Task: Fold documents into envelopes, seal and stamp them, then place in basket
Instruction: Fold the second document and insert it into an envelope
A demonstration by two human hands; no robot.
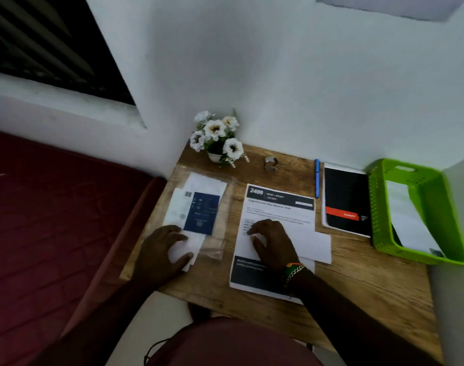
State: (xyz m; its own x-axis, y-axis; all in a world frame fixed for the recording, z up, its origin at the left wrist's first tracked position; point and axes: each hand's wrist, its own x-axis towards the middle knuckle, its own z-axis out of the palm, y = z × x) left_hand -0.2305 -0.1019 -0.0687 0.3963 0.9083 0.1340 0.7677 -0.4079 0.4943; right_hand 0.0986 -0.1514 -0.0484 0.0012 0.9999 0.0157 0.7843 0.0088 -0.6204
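A printed document (279, 207) with a dark header and footer lies flat in the middle of the wooden table (357, 276). My right hand (274, 240) rests on its middle, fingers spread. A white envelope (319, 245) pokes out from under the sheet at its right. At the left lies a pack of white envelopes (199, 204) with a dark blue label, in clear wrap. My left hand (163, 250) lies on the pack's near end, thumb and fingers around a white envelope's edge. A green plastic basket (378, 220) at the far right holds white paper.
A small pot of white flowers (217, 136) stands at the table's back left corner. A roll of clear tape (271, 163), a blue pen (317, 178) and a black notebook (347, 199) lie along the back. A dark red mattress (53, 220) is at the left.
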